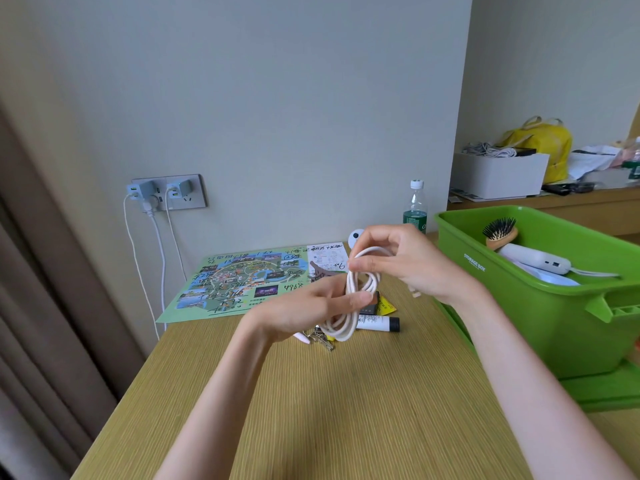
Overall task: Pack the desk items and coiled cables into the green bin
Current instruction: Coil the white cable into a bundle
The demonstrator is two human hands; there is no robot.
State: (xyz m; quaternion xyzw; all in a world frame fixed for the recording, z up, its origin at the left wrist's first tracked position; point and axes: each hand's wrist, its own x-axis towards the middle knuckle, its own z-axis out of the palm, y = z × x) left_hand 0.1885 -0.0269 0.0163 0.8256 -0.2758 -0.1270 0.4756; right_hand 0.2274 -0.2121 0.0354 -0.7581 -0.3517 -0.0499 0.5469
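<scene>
Cable, white (350, 285): coiled in several loops, held in the air above the tabletop (311, 410) at centre frame, left of the green bin (519, 317) and not inside it. One plug end dangles beneath the right wrist.

Left hand (304, 306): reaches in from lower left; thumb presses the middle of the coil against the fingers, which lie close together and nearly straight. The lowest loop hangs below this hand.

Right hand (412, 265): comes in from lower right; fingers curled, pinching the top loop of the coil.

Green bin: right of frame, open-topped, marked "STORAGE BOX", standing on a flat green piece on the tabletop. Contents: hairbrush (501, 233) with a wooden back, leaning at the far end; white oblong device (533, 261) with a thin white lead, lying just beside the brush.

Loose items on the tabletop, under and behind the hands: bunch of keys (322, 339); white tube (377, 322) with a black cap, on its side; yellow packet (386, 305); brown hair claw (320, 270), partly hidden.

Printed map (239, 285): green, flat, left of centre, with handwriting on it.

Bottle (415, 209): clear, green label, white cap, upright against the wall.

Wall socket (169, 197): left of centre, two chargers plugged in, white leads hanging down.

Upper right, on a separate ledge: white box (498, 178), yellow bag (543, 143) behind it.
</scene>
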